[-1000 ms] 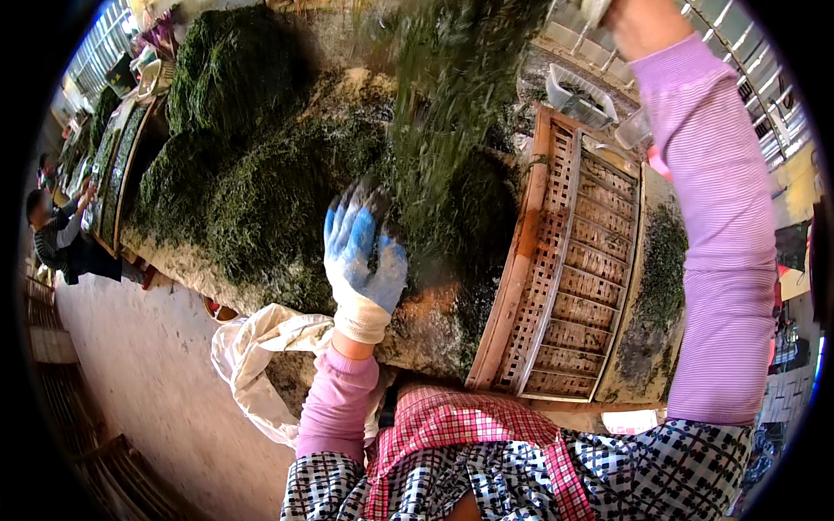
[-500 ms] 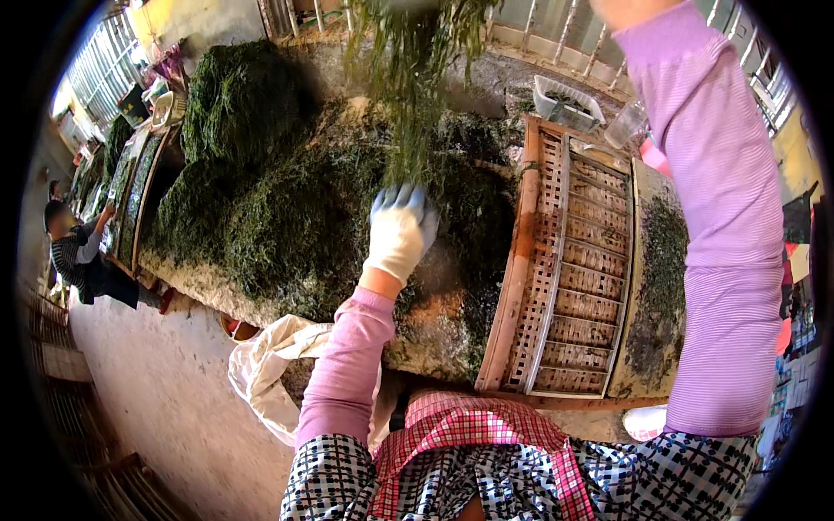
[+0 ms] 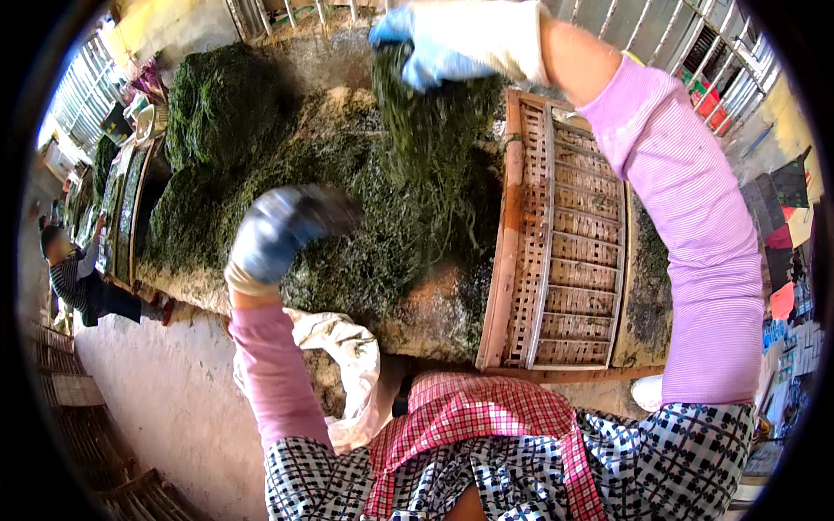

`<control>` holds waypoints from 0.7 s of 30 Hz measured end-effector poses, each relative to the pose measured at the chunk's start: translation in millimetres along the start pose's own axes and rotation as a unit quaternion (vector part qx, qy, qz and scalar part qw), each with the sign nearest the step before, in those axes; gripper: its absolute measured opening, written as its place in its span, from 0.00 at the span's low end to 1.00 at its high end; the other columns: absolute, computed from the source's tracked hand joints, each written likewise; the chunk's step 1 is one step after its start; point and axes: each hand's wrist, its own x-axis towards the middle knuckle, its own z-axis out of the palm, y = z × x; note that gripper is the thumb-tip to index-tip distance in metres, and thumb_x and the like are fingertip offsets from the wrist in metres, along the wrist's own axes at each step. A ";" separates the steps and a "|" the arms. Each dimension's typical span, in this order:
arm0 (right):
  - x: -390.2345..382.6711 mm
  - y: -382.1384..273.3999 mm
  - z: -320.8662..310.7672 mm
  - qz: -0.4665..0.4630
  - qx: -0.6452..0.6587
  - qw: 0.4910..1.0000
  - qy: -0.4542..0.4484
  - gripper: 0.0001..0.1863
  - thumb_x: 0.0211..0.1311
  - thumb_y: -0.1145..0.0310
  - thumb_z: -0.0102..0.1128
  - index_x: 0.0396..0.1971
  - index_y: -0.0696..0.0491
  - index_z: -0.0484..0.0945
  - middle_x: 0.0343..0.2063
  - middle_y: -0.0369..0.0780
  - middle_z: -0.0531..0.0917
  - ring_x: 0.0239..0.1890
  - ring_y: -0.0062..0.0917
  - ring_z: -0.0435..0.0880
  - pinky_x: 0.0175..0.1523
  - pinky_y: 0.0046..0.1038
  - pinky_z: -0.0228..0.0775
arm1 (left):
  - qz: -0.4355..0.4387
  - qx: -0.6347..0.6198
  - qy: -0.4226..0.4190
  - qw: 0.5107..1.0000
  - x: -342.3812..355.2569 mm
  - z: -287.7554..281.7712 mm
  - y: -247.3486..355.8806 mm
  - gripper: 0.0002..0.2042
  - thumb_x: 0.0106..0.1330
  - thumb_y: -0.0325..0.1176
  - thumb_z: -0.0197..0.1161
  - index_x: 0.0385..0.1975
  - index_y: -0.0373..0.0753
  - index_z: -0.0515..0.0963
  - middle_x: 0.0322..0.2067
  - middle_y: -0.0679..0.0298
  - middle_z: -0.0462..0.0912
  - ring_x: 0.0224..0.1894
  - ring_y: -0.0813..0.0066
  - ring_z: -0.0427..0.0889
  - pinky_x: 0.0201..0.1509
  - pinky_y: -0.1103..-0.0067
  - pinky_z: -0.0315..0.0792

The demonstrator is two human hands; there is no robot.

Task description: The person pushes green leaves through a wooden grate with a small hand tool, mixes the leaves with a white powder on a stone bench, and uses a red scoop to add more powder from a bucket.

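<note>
Overhead, just beyond the far left corner of the slatted wooden rack (image 3: pixel 578 286), the right hand (image 3: pixel 456 48) wears a white glove with blue fingers. Its grip is curled tight around a bunch of dark green strands (image 3: pixel 417 130), which hangs down to the left of the rack. The lower ends of that bunch blend into a broad heap of green strands (image 3: pixel 339 234) spread over the worktop (image 3: pixel 426 334), also left of the rack; where one stops and the other begins, I cannot tell.

Farther left of the rack, the left hand (image 3: pixel 287 226) is over the near part of the heap, in a blue glove with a pale cuff. It is badly blurred, so I cannot tell whether its grip is spread or pressed together, nor whether it touches the strands.

A tall mound of the same green stuff (image 3: pixel 217 113) sits well to the left of the rack, toward the far side. Nearer the wearer than the rack, and left of it, a white sack (image 3: pixel 360 356) hangs in loose folds. Far left of the rack, a co-worker (image 3: pixel 74 278) in dark clothing stands beside another worktop (image 3: pixel 122 213).
</note>
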 end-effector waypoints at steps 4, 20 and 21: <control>-1.6 5.9 36.1 -0.152 -0.118 0.981 0.013 0.38 0.47 0.76 0.67 0.63 0.56 0.69 0.49 0.47 0.83 0.45 0.31 0.84 0.49 0.31 0.77 | 0.065 -0.247 0.227 0.940 65.2 20.4 16.4 0.22 0.73 0.47 0.50 0.51 0.33 0.77 0.50 0.53 0.81 0.57 0.57 0.77 0.69 0.61 0.64; 11.2 109.8 105.8 -0.019 0.385 0.923 0.006 0.34 0.53 0.86 0.62 0.63 0.52 0.69 0.51 0.37 0.80 0.32 0.19 0.81 0.34 0.22 0.73 | -0.247 -0.219 0.173 0.928 20.5 52.7 -65.6 0.25 0.73 0.50 0.50 0.59 0.36 0.72 0.43 0.56 0.83 0.38 0.67 0.82 0.37 0.73 0.78; 6.3 120.4 118.7 -0.016 0.441 0.896 0.040 0.32 0.57 0.85 0.59 0.64 0.53 0.67 0.52 0.37 0.79 0.31 0.18 0.80 0.33 0.21 0.73 | -0.143 0.015 0.089 0.986 28.0 44.4 -61.0 0.24 0.72 0.49 0.50 0.58 0.36 0.73 0.39 0.60 0.82 0.33 0.70 0.80 0.33 0.75 0.76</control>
